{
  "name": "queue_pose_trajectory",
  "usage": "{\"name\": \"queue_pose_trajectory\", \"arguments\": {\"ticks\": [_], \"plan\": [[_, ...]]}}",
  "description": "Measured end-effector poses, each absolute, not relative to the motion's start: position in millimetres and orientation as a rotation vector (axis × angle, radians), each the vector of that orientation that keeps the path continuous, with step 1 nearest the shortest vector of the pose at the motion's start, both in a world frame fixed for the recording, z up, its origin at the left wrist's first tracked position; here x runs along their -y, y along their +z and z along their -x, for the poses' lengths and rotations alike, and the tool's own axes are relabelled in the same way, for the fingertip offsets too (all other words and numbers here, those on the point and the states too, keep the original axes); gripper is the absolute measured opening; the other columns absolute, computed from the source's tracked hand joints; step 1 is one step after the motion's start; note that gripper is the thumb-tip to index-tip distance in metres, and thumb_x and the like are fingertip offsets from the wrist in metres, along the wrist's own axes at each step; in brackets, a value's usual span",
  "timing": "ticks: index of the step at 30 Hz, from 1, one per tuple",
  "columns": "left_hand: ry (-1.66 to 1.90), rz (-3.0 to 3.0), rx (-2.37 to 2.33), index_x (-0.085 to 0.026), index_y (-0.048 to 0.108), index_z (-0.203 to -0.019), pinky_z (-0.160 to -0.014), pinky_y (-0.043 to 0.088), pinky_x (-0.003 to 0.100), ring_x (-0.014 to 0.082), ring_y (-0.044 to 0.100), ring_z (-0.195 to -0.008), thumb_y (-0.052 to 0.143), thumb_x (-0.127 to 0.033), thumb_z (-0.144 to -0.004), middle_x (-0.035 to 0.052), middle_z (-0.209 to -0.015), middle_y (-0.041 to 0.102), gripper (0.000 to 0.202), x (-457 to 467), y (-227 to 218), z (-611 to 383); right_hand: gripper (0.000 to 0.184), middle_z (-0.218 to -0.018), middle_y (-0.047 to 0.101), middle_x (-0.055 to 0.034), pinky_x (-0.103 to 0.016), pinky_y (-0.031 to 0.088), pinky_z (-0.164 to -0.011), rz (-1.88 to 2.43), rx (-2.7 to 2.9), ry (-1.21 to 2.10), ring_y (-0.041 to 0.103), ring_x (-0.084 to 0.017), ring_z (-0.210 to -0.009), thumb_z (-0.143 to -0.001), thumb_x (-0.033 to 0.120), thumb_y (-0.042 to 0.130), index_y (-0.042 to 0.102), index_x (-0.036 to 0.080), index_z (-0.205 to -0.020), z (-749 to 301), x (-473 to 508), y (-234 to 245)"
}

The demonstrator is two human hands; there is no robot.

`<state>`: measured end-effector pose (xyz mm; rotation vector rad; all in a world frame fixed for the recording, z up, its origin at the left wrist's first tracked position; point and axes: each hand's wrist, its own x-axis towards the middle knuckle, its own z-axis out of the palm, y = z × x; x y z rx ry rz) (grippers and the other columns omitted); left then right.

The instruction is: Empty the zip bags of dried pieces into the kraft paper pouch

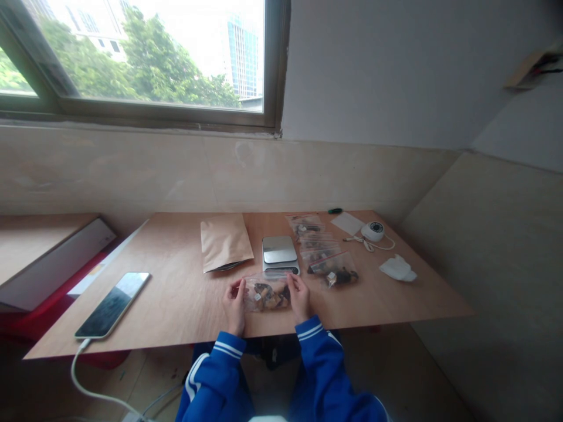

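Between my two hands is a clear zip bag [269, 298] filled with brown and dark dried pieces and a small white packet. My left hand [234, 303] pinches the bag's left edge, and my right hand [299, 295] grips its upper right corner. Just behind the bag stands a small scale [280, 251] with a silver plate, bare on top. Several more filled zip bags [335, 271] lie in an overlapping row to the right of the scale. A brown paper pouch [225, 240] lies flat to the scale's left.
A phone [113, 306] with a white charging cable lies at the table's left. Toward the right are a white round device [373, 231] with a cord, a crumpled white tissue [398, 268], a white paper sheet [347, 223] and a green-and-black object [335, 210]. A wall borders the back.
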<state>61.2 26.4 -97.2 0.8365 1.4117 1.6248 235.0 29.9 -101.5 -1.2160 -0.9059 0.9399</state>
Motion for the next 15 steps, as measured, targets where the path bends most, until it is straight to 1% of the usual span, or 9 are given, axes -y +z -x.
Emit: {"name": "queue_pose_trajectory", "arguments": {"ticks": [6, 11, 15], "plan": [[1.633, -0.81, -1.385, -0.015, 0.064, -0.089, -0.063, 0.046, 0.026, 0.0139, 0.058, -0.065, 0.069, -0.053, -0.068, 0.001, -0.072, 0.063, 0.044, -27.6, -100.6, -60.7, 0.041, -0.088, 0.075, -0.0108, -0.036, 0.053, -0.082, 1.218, 0.913, 0.938, 0.07, -0.026, -0.089, -0.081, 0.051, 0.06, 0.067, 0.015, -0.1, -235.3, -29.6, -99.9], [1.623, -0.806, -1.391, -0.015, 0.063, -0.085, -0.062, 0.045, 0.027, 0.0146, 0.058, -0.064, 0.071, -0.055, -0.065, 0.0002, -0.07, 0.062, 0.045, -26.3, -97.0, -62.2, 0.038, -0.086, 0.075, -0.0101, -0.036, 0.053, -0.081, 1.211, 0.92, 0.945, 0.07, -0.025, -0.087, -0.081, 0.049, 0.061, 0.067, 0.015, -0.098, -234.8, -28.0, -96.5], [1.621, -0.782, -1.327, -0.016, 0.06, -0.086, -0.064, 0.046, 0.026, 0.0136, 0.058, -0.067, 0.071, -0.051, -0.066, -0.0004, -0.074, 0.062, 0.042, -24.8, -93.7, -65.6, 0.034, -0.081, 0.074, -0.0084, -0.033, 0.052, -0.078, 1.207, 0.954, 0.959, 0.07, -0.023, -0.082, -0.08, 0.046, 0.063, 0.065, 0.015, -0.094, -233.6, -27.7, -95.6]]}}
